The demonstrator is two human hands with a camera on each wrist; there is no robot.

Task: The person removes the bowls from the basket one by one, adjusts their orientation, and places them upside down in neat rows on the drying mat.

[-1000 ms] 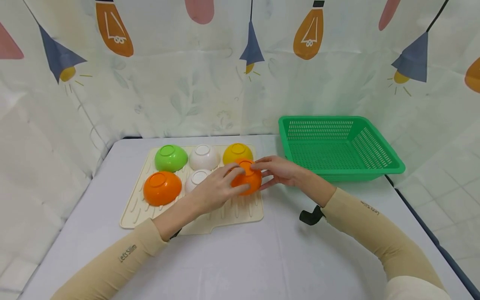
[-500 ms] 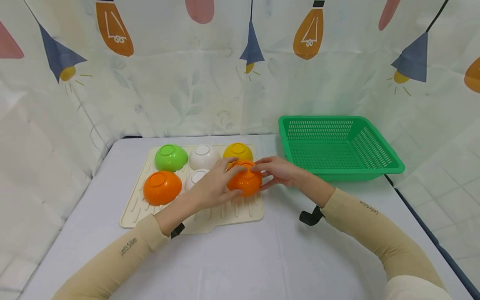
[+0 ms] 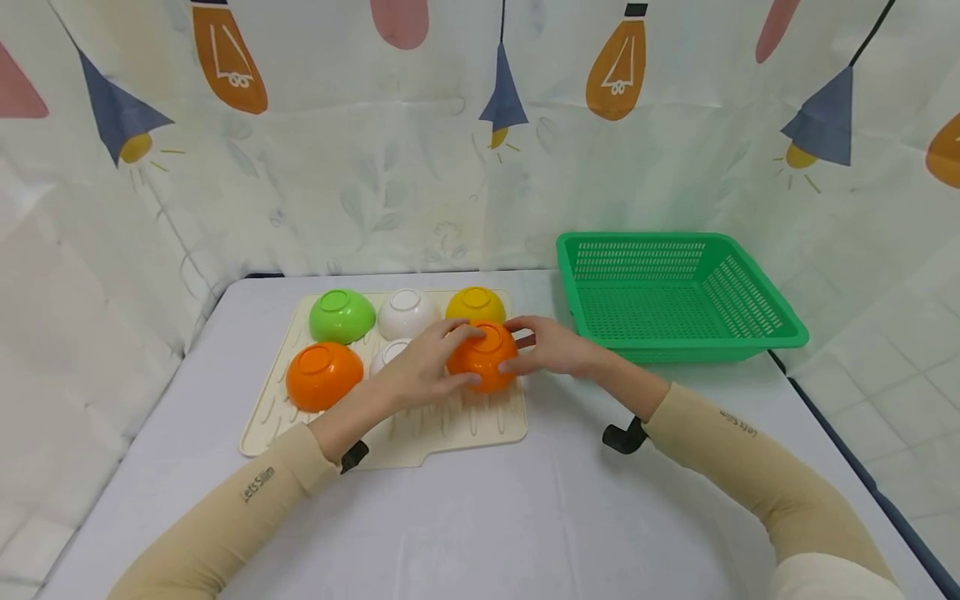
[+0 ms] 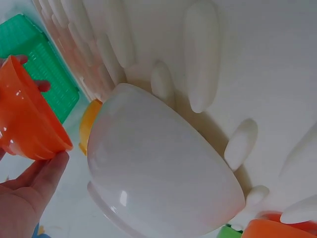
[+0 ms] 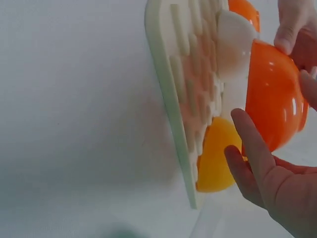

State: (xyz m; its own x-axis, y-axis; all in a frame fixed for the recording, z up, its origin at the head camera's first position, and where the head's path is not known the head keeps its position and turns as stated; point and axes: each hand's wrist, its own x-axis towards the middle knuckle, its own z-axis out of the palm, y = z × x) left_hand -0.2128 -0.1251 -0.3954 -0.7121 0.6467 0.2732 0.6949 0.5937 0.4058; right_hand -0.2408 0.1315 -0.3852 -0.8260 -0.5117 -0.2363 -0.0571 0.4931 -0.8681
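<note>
An orange bowl (image 3: 483, 364) is held upside down between both hands, just above the front right of a cream drying mat (image 3: 468, 425). My left hand (image 3: 420, 367) holds its left side, with the fingers and thumb spread along it. From the right, my right hand (image 3: 557, 346) grips the same bowl; in the right wrist view its fingers (image 5: 252, 141) lie near the rim. Below and behind it sits an upturned yellow bowl (image 3: 476, 304). A white bowl (image 4: 158, 163) fills much of the left wrist view and is partly hidden by my left hand in the head view.
More upturned bowls stand on the mat: a green one (image 3: 342, 316), another white one (image 3: 408, 313) and a second orange one (image 3: 324, 377). A green plastic basket (image 3: 682, 343) stands at the back right. A patterned curtain (image 3: 420, 167) hangs behind the table.
The held orange bowl has shifted slightly left. My left hand has slid a little down and left, and my right hand has moved its thumb across the bowl's front.
</note>
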